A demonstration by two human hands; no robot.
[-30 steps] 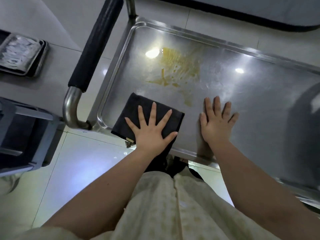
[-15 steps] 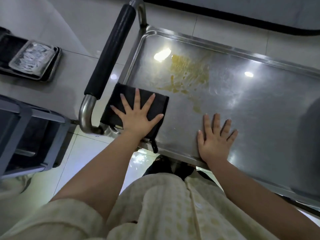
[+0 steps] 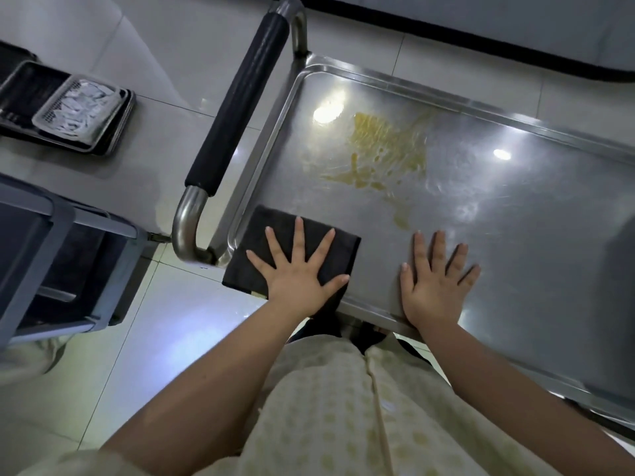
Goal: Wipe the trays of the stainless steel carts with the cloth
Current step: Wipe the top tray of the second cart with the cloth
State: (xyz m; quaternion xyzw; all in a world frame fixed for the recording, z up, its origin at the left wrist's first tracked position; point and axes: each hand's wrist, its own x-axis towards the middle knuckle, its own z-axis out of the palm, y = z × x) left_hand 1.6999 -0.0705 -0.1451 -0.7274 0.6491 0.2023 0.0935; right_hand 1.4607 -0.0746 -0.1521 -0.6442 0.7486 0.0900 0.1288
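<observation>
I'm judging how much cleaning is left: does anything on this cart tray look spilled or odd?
Yes. A yellow smear streaks the tray toward its handle end, with a drip trailing toward the right hand. It looks like a spill on otherwise bare steel. The cloth under the left hand lies short of it.

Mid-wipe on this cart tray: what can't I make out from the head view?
Head view only:
- Tray surface beneath the cloth and left hand: covered by them.
- Tray's right end: cut off by the frame edge.
- Lower cart trays: hidden under the top tray and the person's body.
- Basket contents, far left: too blurred.
</observation>
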